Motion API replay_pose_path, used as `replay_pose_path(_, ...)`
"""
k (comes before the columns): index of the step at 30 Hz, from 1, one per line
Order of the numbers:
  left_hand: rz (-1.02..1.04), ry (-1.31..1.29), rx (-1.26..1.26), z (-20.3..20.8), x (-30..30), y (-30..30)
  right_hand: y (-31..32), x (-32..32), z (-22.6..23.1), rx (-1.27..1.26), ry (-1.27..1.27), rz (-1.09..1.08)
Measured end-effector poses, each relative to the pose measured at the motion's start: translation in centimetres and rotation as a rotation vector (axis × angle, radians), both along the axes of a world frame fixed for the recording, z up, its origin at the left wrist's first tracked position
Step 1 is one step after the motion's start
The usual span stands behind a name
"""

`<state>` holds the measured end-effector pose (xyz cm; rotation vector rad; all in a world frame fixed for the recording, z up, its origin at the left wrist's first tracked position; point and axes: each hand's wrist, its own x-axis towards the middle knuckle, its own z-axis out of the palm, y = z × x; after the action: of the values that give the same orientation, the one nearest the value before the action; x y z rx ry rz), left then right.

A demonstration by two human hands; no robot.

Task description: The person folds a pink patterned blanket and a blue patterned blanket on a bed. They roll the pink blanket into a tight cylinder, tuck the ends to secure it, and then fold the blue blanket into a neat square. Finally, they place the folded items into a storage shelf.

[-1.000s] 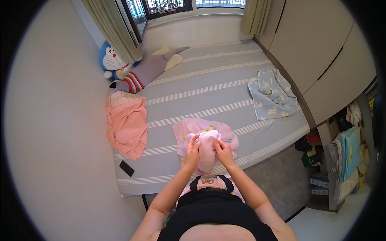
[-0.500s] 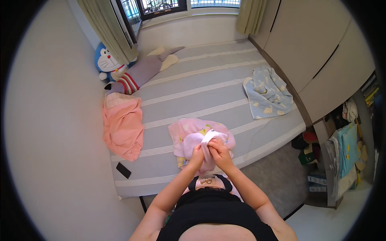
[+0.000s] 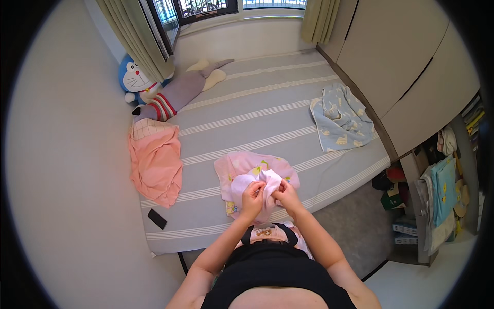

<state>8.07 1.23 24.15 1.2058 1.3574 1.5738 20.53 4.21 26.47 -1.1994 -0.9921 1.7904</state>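
Over the near edge of the bed, my two hands grip a pale pink piece of cloth (image 3: 270, 180), bunched and folded between them. My left hand (image 3: 252, 200) pinches one side of it. Close by, my right hand (image 3: 287, 196) has its fingers closed on the other side, partly tucked behind the fabric. Whether the cloth is a garment cannot be made out. Beneath it, spread on the striped bedsheet (image 3: 247, 116), lies a pink patterned blanket (image 3: 233, 162) with small yellow and green figures, partly covered by the cloth and my hands.
A salmon-pink cloth (image 3: 158, 159) and a black phone (image 3: 157, 219) lie at the left. Beyond are a long plush toy (image 3: 182, 91) and a blue-and-white plush (image 3: 136, 77). A blue patterned blanket (image 3: 342, 123) lies right, near the wardrobe (image 3: 396, 56); open shelves (image 3: 429, 216) stand at the near right.
The left hand has shifted up onto the bunched cloth, and the right hand has moved slightly right and down. A white-looking fold of the cloth has turned over between them.
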Motion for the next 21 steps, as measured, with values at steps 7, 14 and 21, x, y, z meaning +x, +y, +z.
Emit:
replay_pose_path(7,-0.166,0.285,-0.112,2.2,-2.0,-0.2,0.2,1.2,0.2,-0.009,-0.026,0.097)
replay_pose_path(14,-0.359,0.136,-0.094,2.1,-3.0,0.4,0.5,1.8,-0.2,-0.005,0.074,0.119)
replay_pose_path(21,-0.41,-0.215,-0.17,1.3,-2.7,0.3,0.7,2.5,-1.1,0.032,0.123,0.188)
